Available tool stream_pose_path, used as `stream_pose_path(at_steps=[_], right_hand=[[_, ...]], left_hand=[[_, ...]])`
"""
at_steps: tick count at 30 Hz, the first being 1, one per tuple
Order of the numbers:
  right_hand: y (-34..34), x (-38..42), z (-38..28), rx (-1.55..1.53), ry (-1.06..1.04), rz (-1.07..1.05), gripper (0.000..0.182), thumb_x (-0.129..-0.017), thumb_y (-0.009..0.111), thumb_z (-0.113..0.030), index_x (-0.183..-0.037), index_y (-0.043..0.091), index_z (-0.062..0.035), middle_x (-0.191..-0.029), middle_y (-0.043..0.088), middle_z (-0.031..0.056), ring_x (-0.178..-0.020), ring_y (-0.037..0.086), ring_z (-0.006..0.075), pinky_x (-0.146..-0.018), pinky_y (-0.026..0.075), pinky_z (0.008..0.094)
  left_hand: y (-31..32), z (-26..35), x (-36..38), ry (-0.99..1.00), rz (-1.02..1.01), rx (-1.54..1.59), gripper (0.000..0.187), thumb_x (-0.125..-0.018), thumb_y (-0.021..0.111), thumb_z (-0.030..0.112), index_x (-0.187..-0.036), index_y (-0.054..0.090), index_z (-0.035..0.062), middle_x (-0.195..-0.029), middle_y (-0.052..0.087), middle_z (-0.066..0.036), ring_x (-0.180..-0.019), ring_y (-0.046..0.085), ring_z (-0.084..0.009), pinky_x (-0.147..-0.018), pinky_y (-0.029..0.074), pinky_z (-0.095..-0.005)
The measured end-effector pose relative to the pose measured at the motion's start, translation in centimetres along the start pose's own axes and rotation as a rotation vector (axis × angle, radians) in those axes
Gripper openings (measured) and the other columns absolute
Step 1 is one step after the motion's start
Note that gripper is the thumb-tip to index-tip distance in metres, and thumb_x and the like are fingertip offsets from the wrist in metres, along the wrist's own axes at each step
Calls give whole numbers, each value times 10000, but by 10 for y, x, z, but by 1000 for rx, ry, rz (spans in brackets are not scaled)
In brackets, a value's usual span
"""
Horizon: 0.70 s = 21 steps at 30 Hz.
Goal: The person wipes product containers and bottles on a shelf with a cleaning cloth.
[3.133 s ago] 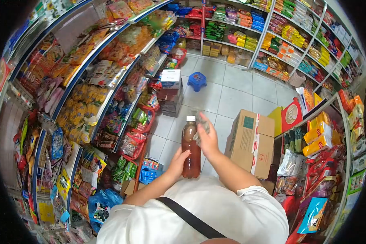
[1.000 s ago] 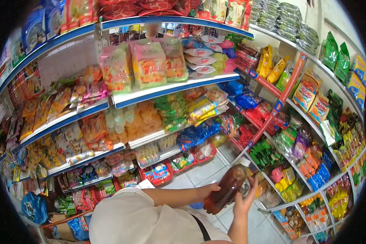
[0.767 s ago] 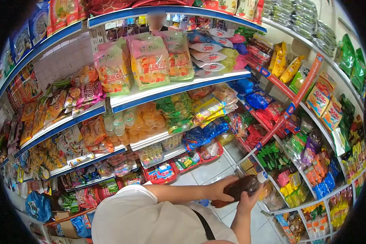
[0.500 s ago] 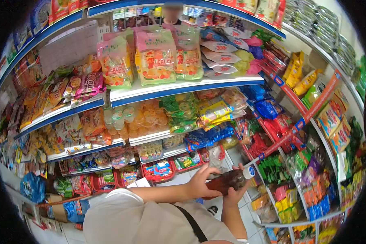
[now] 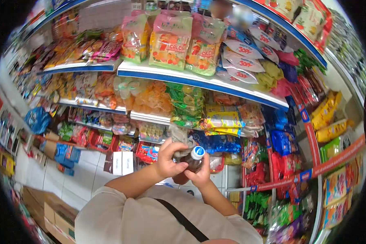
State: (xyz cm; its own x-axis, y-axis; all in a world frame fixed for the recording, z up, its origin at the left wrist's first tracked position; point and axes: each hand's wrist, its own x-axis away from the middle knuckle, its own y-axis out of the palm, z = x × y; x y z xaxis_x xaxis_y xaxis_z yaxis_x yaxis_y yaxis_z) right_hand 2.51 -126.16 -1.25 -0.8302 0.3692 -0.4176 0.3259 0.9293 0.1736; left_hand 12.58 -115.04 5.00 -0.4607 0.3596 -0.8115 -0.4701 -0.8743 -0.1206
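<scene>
A dark bottle [image 5: 194,164] with a white and blue cap [image 5: 197,152] is in front of my chest, tilted with its cap toward the shelves. My right hand [image 5: 201,173] is wrapped round it from the right, thumb along its side. On the other side, my left hand [image 5: 171,158] is closed on a greyish crumpled cloth [image 5: 179,140] that lies against the bottle. My left thumb reaches toward the bottle's side. Most of the bottle's label and lower body is hidden by my hands.
Shelves [image 5: 183,77] of bagged sweets and jelly cups stand ahead. A red-edged rack [image 5: 313,175] of packets is close on the right. White boxes [image 5: 123,162] stand on the tiled floor [image 5: 83,166], with open cardboard boxes [image 5: 55,211] at lower left. Part of a person [image 5: 221,9] shows behind the shelves.
My view has swung to the right and down. The bottle has turned from lying sideways to pointing its cap toward the shelves, and the cloth now shows more clearly in my left hand.
</scene>
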Motion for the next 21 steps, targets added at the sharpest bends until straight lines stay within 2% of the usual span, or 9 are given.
stream_pose_path(at_steps=[6, 10, 12, 13, 15, 16, 18, 19, 21], right_hand=[[-35, -20, -15, -261, 30, -119, 778, -650, 702, -200, -1249, 247, -2, -1162, 440, 140, -1078, 460, 232, -934, 352, 357], [-23, -41, -26, -504, 76, -20, 798, -619, 742, -274, -1217, 276, -25, -1196, 446, 225, -1060, 492, 278, -909, 393, 401], [-8, -43, -24, -509, 46, -182, 800, -604, 758, -292, -1204, 307, -14, -1217, 427, 242, -1074, 483, 280, -922, 381, 403], [2, -43, -26, -498, 1, -270, 798, -603, 760, -293, -1201, 315, -9, -1219, 426, 243, -1079, 481, 280, -926, 378, 405], [16, -41, -32, -424, -100, -445, 804, -591, 763, -310, -1196, 345, 14, -1226, 422, 240, -1099, 465, 291, -972, 316, 420], [20, -46, -28, -248, -325, -549, 832, -574, 763, -331, -1207, 352, 21, -1212, 435, 233, -1114, 449, 302, -1003, 254, 432], [37, -38, -40, -246, -274, -610, 825, -560, 762, -346, -1193, 377, 17, -1185, 454, 236, -1122, 440, 305, -1018, 216, 440], [49, -30, -46, -356, -119, -564, 797, -569, 757, -346, -1176, 386, 14, -1191, 444, 230, -1119, 439, 302, -1017, 216, 443], [75, -20, -47, -370, -72, -527, 818, -593, 749, -382, -1189, 364, 25, -1235, 402, 213, -1077, 468, 271, -940, 333, 391]], left_hand=[[35, 29, 2, 84, -65, -285, 305, -624, 721, 277, -778, 568, 61, -767, 558, -124, -634, 539, -276, -546, 428, -350], [33, 48, 61, -460, -74, -488, 279, -648, 672, 242, -807, 551, 47, -826, 531, -151, -725, 531, -297, -619, 420, -346], [18, 51, 66, -679, -28, -533, 299, -635, 621, 182, -892, 538, 54, -831, 491, -151, -766, 491, -307, -672, 400, -338], [9, 47, 72, -657, 10, -443, 324, -634, 530, 114, -950, 519, 46, -849, 472, -155, -783, 465, -312, -687, 383, -343], [-1, 49, 76, -503, -63, -340, 473, -619, 511, 128, -1079, 465, 28, -974, 509, -143, -940, 489, -289, -818, 379, -362], [-4, 50, 82, -459, -76, -223, 559, -620, 540, 166, -1150, 434, 21, -1051, 509, -143, -1030, 480, -279, -886, 362, -367], [-10, 61, 94, -484, -42, -169, 742, -582, 656, 262, -1223, 372, 20, -1149, 445, -144, -1116, 414, -279, -941, 311, -370], [-16, 65, 99, -494, -32, -146, 843, -563, 715, 310, -1260, 341, 19, -1198, 412, -145, -1159, 381, -279, -968, 285, -372], [-35, 75, 115, -542, -45, -161, 968, -545, 798, 379, -1295, 306, 16, -1254, 373, -141, -1191, 356, -267, -990, 267, -370]])
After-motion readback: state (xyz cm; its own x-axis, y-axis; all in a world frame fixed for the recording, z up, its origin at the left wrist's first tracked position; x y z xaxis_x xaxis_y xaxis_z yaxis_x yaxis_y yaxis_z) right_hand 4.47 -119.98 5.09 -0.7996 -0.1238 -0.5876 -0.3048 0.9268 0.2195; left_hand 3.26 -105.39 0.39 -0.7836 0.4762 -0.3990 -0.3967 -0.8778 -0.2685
